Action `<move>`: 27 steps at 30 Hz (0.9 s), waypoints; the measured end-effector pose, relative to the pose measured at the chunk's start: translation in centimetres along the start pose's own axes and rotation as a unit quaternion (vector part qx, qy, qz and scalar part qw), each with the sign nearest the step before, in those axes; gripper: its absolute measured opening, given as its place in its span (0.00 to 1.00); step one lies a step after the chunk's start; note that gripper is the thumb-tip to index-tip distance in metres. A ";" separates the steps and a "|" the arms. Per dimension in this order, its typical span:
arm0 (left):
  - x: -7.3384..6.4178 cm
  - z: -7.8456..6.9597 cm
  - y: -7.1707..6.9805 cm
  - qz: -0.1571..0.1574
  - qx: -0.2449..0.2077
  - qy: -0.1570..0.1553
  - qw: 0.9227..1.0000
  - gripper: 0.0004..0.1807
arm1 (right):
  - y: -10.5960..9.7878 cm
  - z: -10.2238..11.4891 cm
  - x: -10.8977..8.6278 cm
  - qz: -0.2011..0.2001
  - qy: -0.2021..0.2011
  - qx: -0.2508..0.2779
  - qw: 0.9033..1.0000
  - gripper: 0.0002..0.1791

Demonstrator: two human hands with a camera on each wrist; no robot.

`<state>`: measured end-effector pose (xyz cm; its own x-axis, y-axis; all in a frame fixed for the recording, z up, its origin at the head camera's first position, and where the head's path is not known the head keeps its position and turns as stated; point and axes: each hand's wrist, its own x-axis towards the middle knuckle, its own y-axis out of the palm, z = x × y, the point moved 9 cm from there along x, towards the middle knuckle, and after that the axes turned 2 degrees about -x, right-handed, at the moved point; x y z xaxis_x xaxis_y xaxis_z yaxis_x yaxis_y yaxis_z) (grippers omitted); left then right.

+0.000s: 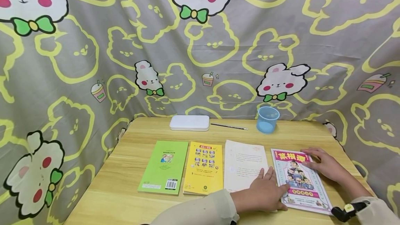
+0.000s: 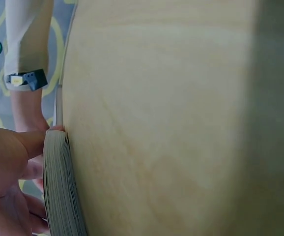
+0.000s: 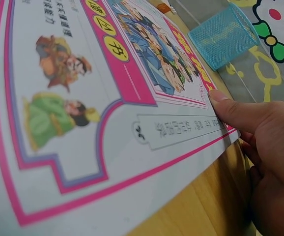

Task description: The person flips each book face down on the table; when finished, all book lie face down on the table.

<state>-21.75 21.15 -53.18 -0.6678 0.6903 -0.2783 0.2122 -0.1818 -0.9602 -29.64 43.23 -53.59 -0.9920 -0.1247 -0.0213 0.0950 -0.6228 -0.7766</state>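
A book with a pink-bordered cartoon cover [image 1: 301, 185] lies at the right of the wooden table [image 1: 125, 169]. My right hand [image 1: 323, 165] holds its upper right edge. In the right wrist view the thumb [image 3: 230, 110] presses on the cover [image 3: 83, 98] and the fingers curl beside and under the edge. My left hand [image 1: 265, 192] lies flat across the pink book's left edge and the corner of a white-faced book [image 1: 243, 164]. The left wrist view shows that hand [image 2: 4, 172] against a book's page block [image 2: 58, 196].
A green book [image 1: 164, 166] and a yellow book [image 1: 203, 167] lie side by side left of the white one. At the back stand a white box [image 1: 189, 122], a pencil [image 1: 229, 126] and a blue mesh cup [image 1: 267, 120]. Rabbit-print cloth hangs around the table.
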 end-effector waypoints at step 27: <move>-0.4 -0.2 -0.4 -0.015 -0.051 0.018 0.998 0.36 | 0.1 0.0 0.0 -0.006 -0.011 -0.008 1.000 0.33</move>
<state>-21.47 21.11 -52.66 -0.6488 0.7198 -0.2470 0.2662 -0.0894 -0.9598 -29.65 43.18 -53.70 -0.9908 -0.1350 0.0013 0.0823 -0.6117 -0.7868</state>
